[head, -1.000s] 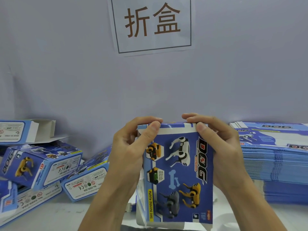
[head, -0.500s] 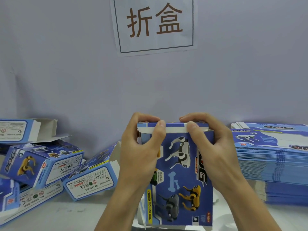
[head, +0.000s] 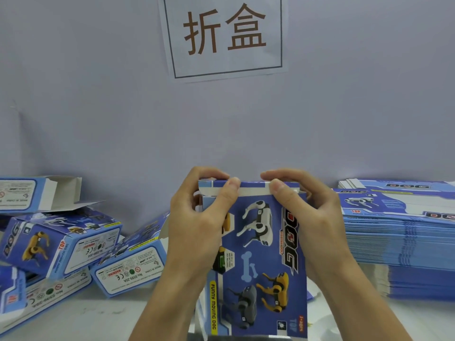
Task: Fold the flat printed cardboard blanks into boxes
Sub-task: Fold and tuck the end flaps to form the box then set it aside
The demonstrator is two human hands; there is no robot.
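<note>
A blue printed box [head: 256, 262] with toy dog pictures stands upright in front of me, its top end at the level of my fingers. My left hand [head: 197, 230] grips its upper left corner, thumb on the white tuck flap [head: 251, 191] and fingers curled over the top. My right hand [head: 310, 217] grips the upper right corner the same way, thumb pressing the flap's right end. The flap lies folded over the top opening. A tall stack of flat blanks [head: 403, 232] lies to the right.
Several folded boxes [head: 61, 244] lie piled at the left, one with an open end [head: 59, 193]. A paper sign [head: 224, 35] hangs on the grey wall behind. The white table [head: 103, 316] shows between the pile and my arms.
The top flap has come down over the box's opening, and both thumbs have shifted onto its white strip. The box sits a little more upright.
</note>
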